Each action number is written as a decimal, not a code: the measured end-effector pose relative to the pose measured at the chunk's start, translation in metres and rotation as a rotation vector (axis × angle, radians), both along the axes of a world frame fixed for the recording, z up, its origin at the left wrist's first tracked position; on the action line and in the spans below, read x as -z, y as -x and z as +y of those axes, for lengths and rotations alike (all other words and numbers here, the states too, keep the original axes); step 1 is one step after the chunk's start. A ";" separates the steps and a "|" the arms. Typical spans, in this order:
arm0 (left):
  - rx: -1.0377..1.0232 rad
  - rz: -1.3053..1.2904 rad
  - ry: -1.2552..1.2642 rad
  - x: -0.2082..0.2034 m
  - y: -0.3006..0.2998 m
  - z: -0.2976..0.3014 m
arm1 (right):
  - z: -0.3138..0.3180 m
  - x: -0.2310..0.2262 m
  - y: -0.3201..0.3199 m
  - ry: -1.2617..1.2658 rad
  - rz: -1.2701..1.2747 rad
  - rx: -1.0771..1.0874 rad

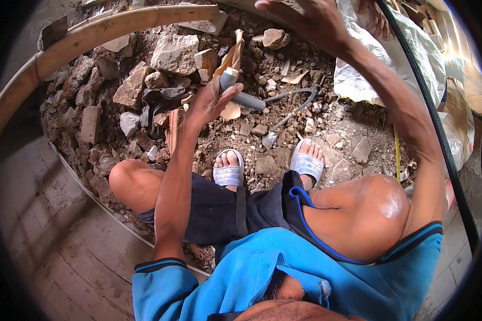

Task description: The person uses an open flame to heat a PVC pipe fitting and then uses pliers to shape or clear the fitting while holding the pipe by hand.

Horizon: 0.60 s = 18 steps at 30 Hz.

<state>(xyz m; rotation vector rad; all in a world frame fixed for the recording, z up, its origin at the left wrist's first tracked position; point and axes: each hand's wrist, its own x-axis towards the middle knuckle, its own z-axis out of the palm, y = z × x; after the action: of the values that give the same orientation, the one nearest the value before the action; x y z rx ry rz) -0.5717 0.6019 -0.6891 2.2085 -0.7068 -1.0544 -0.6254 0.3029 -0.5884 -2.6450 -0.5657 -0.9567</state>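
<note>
Fingers of the left hand [210, 101] are curled round a grey pipe [249, 101], gripping it above the rubble, with the back of the hand toward the viewer. One length of grey shows past the hand on its far side, ending in a pale tip that points away from the person; another runs out to the right, sloping slightly down toward the feet. Fingers cover the place where these lengths meet, so whether they form one bent piece or two cannot be told. Just beyond the pipe's right end, a thin bent bar [294, 112] lies on the dirt. The right hand [311, 18] reaches far forward at the top edge, well apart from the pipe and to its upper right; one digit stretches leftward, but the rest is cut off, and whether it is open or closed cannot be told. Near that forearm are a white sack [353, 75] and a black hose [439, 119]. Broken stones [175, 53] lie to the left of the pipe, and two pale sandals [228, 175] are below it, nearer the person.
</note>
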 end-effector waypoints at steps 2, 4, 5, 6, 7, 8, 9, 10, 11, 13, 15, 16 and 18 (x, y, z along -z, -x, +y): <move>-0.033 -0.006 0.011 0.002 0.004 -0.002 | -0.011 -0.026 0.023 -0.025 0.160 -0.101; 0.014 -0.087 -0.059 -0.008 0.008 -0.020 | -0.029 0.012 0.046 -0.054 0.231 -0.088; -0.014 -0.058 -0.078 -0.007 0.009 -0.014 | -0.023 0.027 0.061 -0.168 0.331 0.012; -0.009 0.011 -0.107 -0.004 0.012 -0.005 | -0.014 0.039 0.077 -0.291 0.428 0.106; -0.012 0.069 -0.145 -0.003 0.015 0.005 | -0.011 0.065 0.089 -0.424 0.577 0.209; -0.002 0.119 -0.167 0.001 0.013 0.008 | -0.009 0.084 0.100 -0.720 0.754 0.259; 0.030 0.071 -0.089 0.013 0.017 0.015 | -0.002 0.098 0.112 -1.001 0.883 0.398; 0.124 0.006 -0.081 0.046 0.013 0.028 | 0.009 0.118 0.121 -1.135 0.880 0.483; 0.131 0.048 -0.205 0.049 0.013 0.019 | 0.013 0.149 0.130 -1.187 0.852 0.440; 0.115 0.044 -0.362 0.023 0.018 0.003 | 0.037 0.183 0.139 -1.282 0.892 0.445; 0.131 -0.104 -0.281 0.030 0.011 0.006 | 0.067 0.203 0.126 -1.334 0.882 0.471; 0.137 -0.170 -0.248 0.038 0.011 0.016 | 0.076 0.195 0.119 -1.479 0.989 0.402; 0.139 -0.408 -0.187 0.073 0.008 0.030 | 0.089 0.203 0.113 -1.796 1.073 0.352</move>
<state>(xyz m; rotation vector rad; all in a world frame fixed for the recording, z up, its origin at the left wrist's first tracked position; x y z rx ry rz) -0.5801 0.6321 -0.7617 2.6056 -0.9827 -0.7626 -0.7380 0.3916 -0.7919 -1.1229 0.7371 0.1682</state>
